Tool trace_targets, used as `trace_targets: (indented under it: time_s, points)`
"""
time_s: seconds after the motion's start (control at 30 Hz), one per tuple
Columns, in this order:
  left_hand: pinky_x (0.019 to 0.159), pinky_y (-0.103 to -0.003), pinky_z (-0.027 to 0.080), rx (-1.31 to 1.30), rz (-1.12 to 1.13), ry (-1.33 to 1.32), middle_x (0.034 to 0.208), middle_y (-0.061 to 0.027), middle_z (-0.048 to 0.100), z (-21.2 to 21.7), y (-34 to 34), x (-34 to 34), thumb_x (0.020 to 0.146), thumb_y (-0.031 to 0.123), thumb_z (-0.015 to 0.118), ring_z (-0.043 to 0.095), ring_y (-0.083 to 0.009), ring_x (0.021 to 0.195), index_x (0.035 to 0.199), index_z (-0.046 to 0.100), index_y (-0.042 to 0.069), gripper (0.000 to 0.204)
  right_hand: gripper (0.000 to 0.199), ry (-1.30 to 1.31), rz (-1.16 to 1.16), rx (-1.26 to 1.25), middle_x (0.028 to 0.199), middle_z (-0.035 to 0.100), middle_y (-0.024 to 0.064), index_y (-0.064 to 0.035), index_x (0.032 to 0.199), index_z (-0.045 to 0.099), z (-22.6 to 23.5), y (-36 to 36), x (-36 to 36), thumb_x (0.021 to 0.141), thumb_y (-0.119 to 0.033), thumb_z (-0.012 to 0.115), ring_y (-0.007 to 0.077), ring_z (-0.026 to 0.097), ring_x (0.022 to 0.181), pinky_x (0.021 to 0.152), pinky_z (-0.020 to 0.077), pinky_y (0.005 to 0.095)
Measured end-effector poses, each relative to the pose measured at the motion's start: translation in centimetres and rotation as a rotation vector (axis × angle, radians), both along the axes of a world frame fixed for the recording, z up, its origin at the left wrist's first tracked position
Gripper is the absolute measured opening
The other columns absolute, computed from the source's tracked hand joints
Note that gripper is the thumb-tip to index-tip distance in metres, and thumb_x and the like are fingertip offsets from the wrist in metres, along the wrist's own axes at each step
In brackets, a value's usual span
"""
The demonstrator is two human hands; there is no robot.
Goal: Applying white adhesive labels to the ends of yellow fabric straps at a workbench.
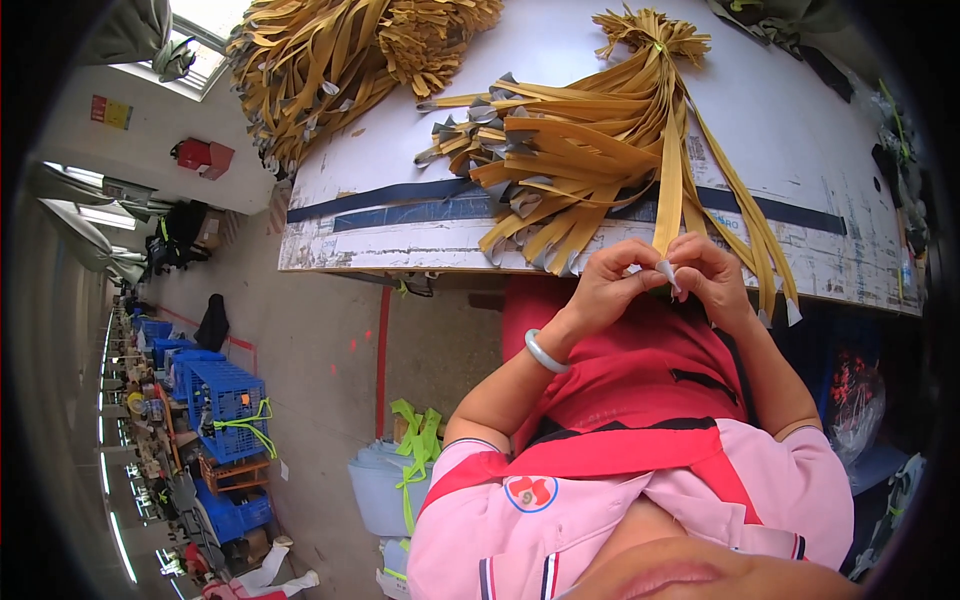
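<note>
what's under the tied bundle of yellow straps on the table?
The tied bundle of yellow straps lies on the white table, across two dark blue tape strips. The tape beneath the straps is covered. Both hands, left hand and right hand, pinch one strap's grey tip.

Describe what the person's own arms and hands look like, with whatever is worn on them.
Both forearms are bare. The left hand has a smooth, pale, rounded bangle around its wrist. The right hand shows no ring, watch or glove. Short pink sleeves end above the elbows, the left one edged with a thin dark line. Neither hand wears a glove.
</note>
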State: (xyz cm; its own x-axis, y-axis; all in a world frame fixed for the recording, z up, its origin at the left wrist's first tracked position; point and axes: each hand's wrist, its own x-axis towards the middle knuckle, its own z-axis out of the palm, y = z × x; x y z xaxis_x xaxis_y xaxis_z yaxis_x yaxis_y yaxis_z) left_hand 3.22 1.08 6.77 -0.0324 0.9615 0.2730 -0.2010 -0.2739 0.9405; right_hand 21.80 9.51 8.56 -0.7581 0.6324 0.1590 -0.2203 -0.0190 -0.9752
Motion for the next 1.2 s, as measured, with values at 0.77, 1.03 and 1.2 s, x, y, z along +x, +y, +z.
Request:
trace_targets:
  time_s: [0.77, 1.03, 1.2]
  points:
    - [0.057, -0.034, 0.045, 0.196, 0.546, 0.573, 0.071, -0.0129, 0.055, -1.2, 1.4, 0.5, 0.079, -0.004, 0.068, 0.056, -0.0272, 0.061, 0.077, 0.056, 0.0, 0.013, 0.022, -0.413, -0.183, 0.645, 0.075, 0.051, -0.0019, -0.0038, 0.079, 0.049, -0.1, 2.9, -3.9, 0.089, -0.006, 0.068, 0.0056, 0.051, 0.066, 0.057, 0.0422, 0.02]
    - [0.072, -0.021, 0.052, 0.008, 0.289, 0.311, 0.094, -0.0034, 0.063, -0.8, 2.2, -3.2, 0.091, 0.002, 0.068, 0.062, -0.0097, 0.08, 0.104, 0.066, -0.004, 0.014, 0.008, -0.142, -0.067, 0.216, 0.076, 0.058, -0.0023, -0.0027, 0.096, 0.062, -3.0, 3.4, -3.5, 0.094, -0.009, 0.067, 0.0038, 0.055, 0.068, 0.061, 0.0462, 0.0209]
    - [0.068, -0.022, 0.049, -0.049, 0.106, 0.359, 0.083, -0.0033, 0.064, -1.3, 1.6, -3.5, 0.088, 0.0, 0.071, 0.061, -0.0105, 0.077, 0.096, 0.068, -0.003, 0.009, 0.025, -0.212, -0.106, -0.003, 0.078, 0.062, 0.0015, -0.0024, 0.095, 0.063, -2.7, 3.3, -2.4, 0.099, -0.027, 0.063, 0.007, 0.061, 0.069, 0.066, 0.0529, 0.0218]
